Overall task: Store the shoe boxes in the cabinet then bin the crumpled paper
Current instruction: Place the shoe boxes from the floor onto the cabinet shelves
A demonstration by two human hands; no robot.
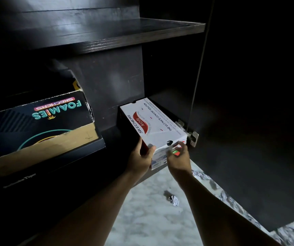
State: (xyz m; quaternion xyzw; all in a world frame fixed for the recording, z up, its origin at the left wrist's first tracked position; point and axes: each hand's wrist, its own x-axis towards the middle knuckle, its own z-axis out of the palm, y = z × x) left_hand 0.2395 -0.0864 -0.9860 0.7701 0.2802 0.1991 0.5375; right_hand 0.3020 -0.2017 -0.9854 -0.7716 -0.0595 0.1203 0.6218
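The dark cabinet (107, 82) fills most of the view. Its open door (249, 121) takes up the 3 o'clock side and a bare upper shelf (142, 32) runs across at 12 o'clock.

At 9 o'clock a dark printed shoe box (41, 121) sits tilted in the left compartment, already stored.

The marbled floor (151, 219) shows at 6 o'clock.

Just below centre, toward 5 o'clock, is the white shoe box (153, 125). It lies lengthwise with its far end inside the lower right compartment and its near end past the front edge. I cannot tell whether it rests on the cabinet bottom.

The left hand (140, 159) grips the box's near left corner, thumb on the top edge and fingers down the side. The right hand (179, 160) holds the near right corner, fingers curled onto the end face.

This box is probably light and stiff along its edges, but the thin cardboard walls would dent under a hard squeeze. The smooth printed skin may slide in the palm, and the lid could lift off. Holding low at the two near corners, as here, and pushing flat on the end face looks the safest way in.

A door hinge (193, 138) sits close to the box's right side at 4 o'clock and could catch it.

A crumpled paper (174, 200) lies on the floor at 6 o'clock, not yet binned.
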